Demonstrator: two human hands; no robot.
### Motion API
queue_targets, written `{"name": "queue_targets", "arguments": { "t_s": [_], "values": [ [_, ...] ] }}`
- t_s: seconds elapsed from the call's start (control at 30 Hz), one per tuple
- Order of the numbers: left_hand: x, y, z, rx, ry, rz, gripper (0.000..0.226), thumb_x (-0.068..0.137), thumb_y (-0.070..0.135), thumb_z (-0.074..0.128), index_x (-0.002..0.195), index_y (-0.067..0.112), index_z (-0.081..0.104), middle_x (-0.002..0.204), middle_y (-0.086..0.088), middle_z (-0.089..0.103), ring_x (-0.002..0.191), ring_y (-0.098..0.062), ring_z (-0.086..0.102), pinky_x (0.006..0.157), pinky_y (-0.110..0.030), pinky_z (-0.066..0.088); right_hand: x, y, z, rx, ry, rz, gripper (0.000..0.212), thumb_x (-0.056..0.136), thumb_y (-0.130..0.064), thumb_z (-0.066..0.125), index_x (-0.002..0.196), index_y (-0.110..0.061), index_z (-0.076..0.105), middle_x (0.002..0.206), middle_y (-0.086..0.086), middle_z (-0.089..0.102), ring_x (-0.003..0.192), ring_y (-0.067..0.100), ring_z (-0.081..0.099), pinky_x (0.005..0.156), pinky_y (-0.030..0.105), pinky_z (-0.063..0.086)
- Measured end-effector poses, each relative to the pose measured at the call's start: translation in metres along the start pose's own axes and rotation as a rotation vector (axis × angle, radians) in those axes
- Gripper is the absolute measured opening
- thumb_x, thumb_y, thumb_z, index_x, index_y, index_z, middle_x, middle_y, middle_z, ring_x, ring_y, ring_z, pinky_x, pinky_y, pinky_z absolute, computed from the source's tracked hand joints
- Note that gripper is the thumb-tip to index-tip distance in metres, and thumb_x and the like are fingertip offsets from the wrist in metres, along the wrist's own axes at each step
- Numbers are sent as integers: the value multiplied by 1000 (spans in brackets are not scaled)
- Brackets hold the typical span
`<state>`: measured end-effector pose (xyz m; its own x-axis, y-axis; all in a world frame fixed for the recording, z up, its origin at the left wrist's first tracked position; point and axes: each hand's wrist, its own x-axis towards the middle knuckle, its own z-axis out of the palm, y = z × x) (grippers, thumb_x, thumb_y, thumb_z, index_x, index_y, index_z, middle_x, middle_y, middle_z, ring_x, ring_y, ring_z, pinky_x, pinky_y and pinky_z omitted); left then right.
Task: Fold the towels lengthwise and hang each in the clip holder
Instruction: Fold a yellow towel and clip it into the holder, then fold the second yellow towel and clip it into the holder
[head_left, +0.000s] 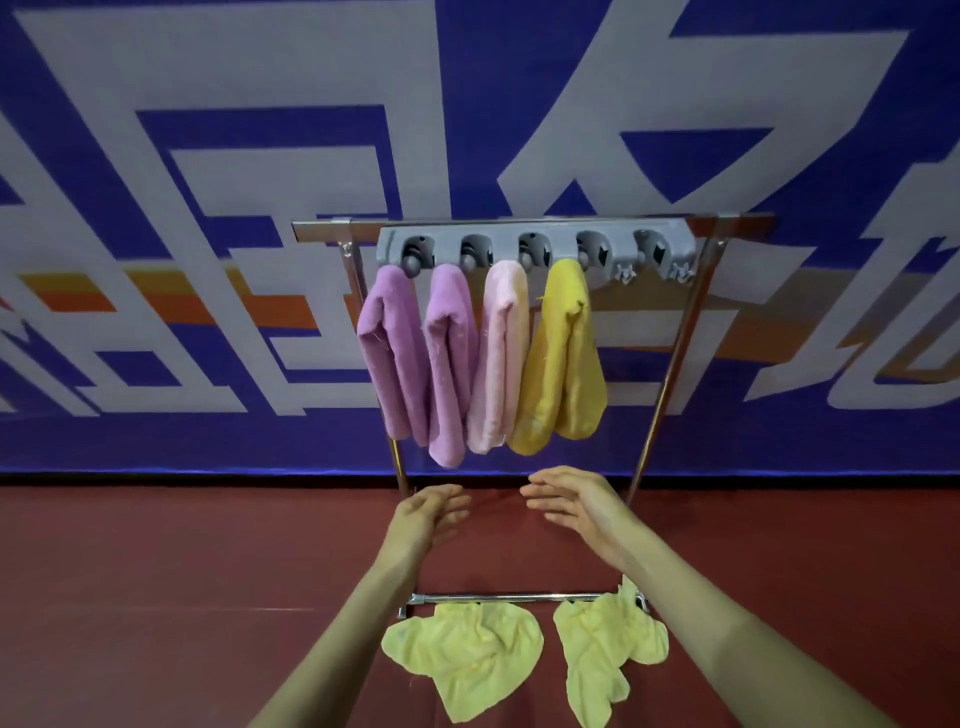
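Observation:
A grey clip holder (535, 236) is fixed to the top bar of a metal rack. Folded towels hang from its clips: two purple towels (395, 353) (449, 364), a pink towel (498, 358) and a deep yellow towel (563, 358). The rightmost clip holds nothing. Two crumpled pale yellow towels (465, 652) (605, 649) lie on the floor by the rack's lower bar. My left hand (428, 514) and my right hand (571, 499) hover below the hanging towels with fingers straight, touching nothing.
The metal rack (670, 364) stands on a dark red floor (156, 571) against a blue and white patterned wall. Its lower bar (519, 598) crosses between my forearms, just above the crumpled towels.

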<state>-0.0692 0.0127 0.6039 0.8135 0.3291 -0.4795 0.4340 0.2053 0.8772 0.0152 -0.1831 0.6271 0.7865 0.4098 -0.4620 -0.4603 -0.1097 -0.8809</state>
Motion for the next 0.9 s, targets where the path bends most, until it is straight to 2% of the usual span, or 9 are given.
{"name": "queue_targets", "arguments": {
  "t_s": [0.13, 0.27, 0.37, 0.53, 0.63, 0.73, 0.8, 0.83, 0.9],
  "values": [
    [38, -78, 5, 19, 23, -20, 26, 100, 8, 37, 110, 2, 60, 94, -8, 68, 59, 2, 66, 52, -9, 45, 46, 73, -5, -44, -3, 18, 19, 92, -15, 49, 95, -12, 68, 98, 9, 74, 92, 21, 67, 85, 32, 43],
    [85, -172, 2, 31, 67, -39, 22, 99, 6, 40, 101, 5, 61, 99, -12, 67, 80, -12, 63, 59, -8, 50, 102, 167, -16, -99, 8, 38, 16, 90, -15, 52, 91, -14, 68, 99, 10, 74, 93, 23, 67, 83, 32, 43],
    [128, -245, -4, 63, 83, -65, 21, 98, 8, 40, 102, 9, 61, 95, -4, 66, 77, -10, 60, 53, -16, 44, 145, 242, -25, -137, 9, 56, 16, 91, -17, 53, 92, -13, 69, 98, 10, 75, 95, 24, 68, 83, 32, 45],
    [193, -358, -16, 106, 108, -88, 14, 97, 14, 46, 97, 15, 60, 92, 0, 66, 79, -11, 61, 67, -24, 44, 205, 349, -42, -176, 28, 90, 15, 90, -15, 55, 94, -11, 69, 98, 10, 75, 97, 26, 68, 91, 37, 47],
    [228, -424, -23, 167, 141, -74, 13, 96, 11, 49, 90, 15, 59, 89, 0, 64, 84, -18, 60, 70, -27, 43, 233, 412, -50, -202, 29, 128, 18, 91, -14, 53, 98, -8, 68, 101, 11, 73, 93, 25, 66, 92, 37, 46],
    [255, -485, -34, 354, 176, -53, 10, 92, 10, 54, 99, 14, 61, 94, -4, 62, 87, -20, 57, 70, -23, 44, 254, 466, -56, -228, 63, 167, 17, 90, -13, 54, 98, -8, 68, 95, 9, 73, 87, 21, 64, 85, 34, 46],
    [268, -522, -44, 583, 167, -23, 22, 90, 10, 57, 112, 10, 62, 110, -8, 61, 85, -17, 57, 72, -19, 46, 261, 498, -55, -247, 110, 189, 13, 88, -9, 54, 92, -9, 67, 88, 6, 70, 82, 19, 62, 74, 28, 43],
    [273, -539, -50, 726, 151, -10, 26, 89, 12, 58, 115, 12, 62, 119, -10, 58, 92, -19, 57, 80, -23, 48, 263, 513, -55, -259, 140, 192, 13, 88, -7, 54, 88, -11, 67, 85, 6, 69, 80, 18, 61, 71, 27, 42],
    [276, -569, -60, 1082, 95, -50, 31, 89, 22, 57, 120, 24, 61, 138, -7, 45, 121, -23, 48, 98, -38, 44, 264, 539, -53, -286, 194, 210, 17, 87, -4, 53, 80, -12, 66, 82, 6, 68, 73, 16, 60, 69, 27, 43]
  ]
}}
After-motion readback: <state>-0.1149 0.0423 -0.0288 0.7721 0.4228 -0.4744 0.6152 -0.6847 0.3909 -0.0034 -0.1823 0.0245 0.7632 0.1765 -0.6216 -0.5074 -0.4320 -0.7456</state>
